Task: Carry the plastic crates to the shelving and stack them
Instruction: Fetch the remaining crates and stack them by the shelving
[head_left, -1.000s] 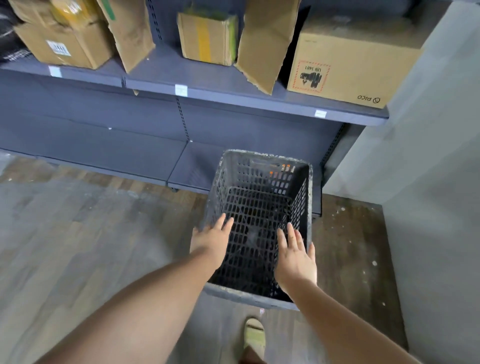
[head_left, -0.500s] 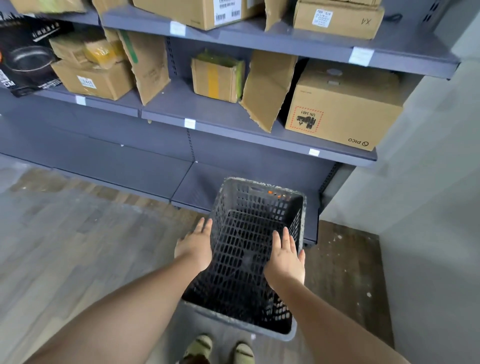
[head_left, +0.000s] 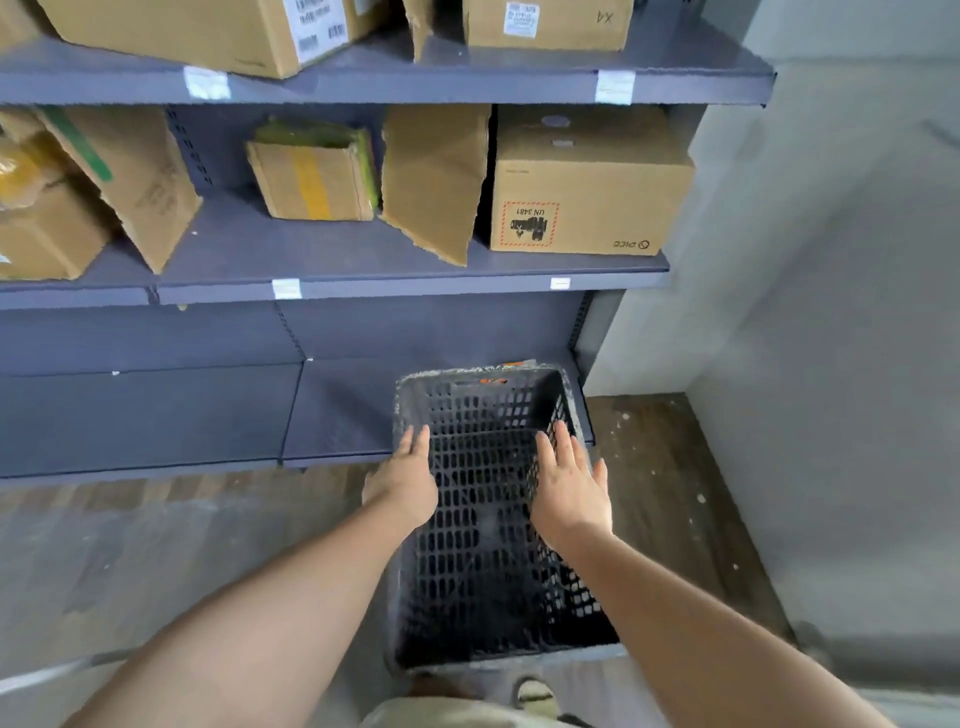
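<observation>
Head view, looking down at a black perforated plastic crate (head_left: 483, 545) in front of grey metal shelving (head_left: 415, 275). Crate's far end sits on or just over the front edge of the bottom shelf (head_left: 156, 415), at the right end of the unit; near end sticks out over the wood floor (head_left: 130, 545) toward the person. Cannot tell if the near end is on the floor or held up. Crate is open side up, nothing visible inside, rim looks dusty, small orange mark at the far wall.

Left hand (head_left: 405, 483) lies along the crate's left rim, fingers straight and pointing forward — flat against the edge, not curled round it. Right hand (head_left: 569, 493) is over the right side of the crate, fingers straight and slightly spread, palm down; contact with the rim or wall can't be confirmed from this angle. Neither hand is gripping. Both forearms reach in from the bottom of the frame.

Middle shelf above carries cardboard boxes: a large one with a red-bordered UN 3481 label (head_left: 587, 192) at the right, a torn cardboard sheet (head_left: 434, 176) leaning just left of it, a small box with a yellow tape stripe (head_left: 311, 176) further left, more cartons (head_left: 104, 182) at the left edge. Top shelf holds two more boxes, one marked X4 (head_left: 545, 23). Grey wall (head_left: 831, 312) just right of the shelving. Toe of a light-coloured shoe (head_left: 535, 693) shows below the crate — near edge of frame.
</observation>
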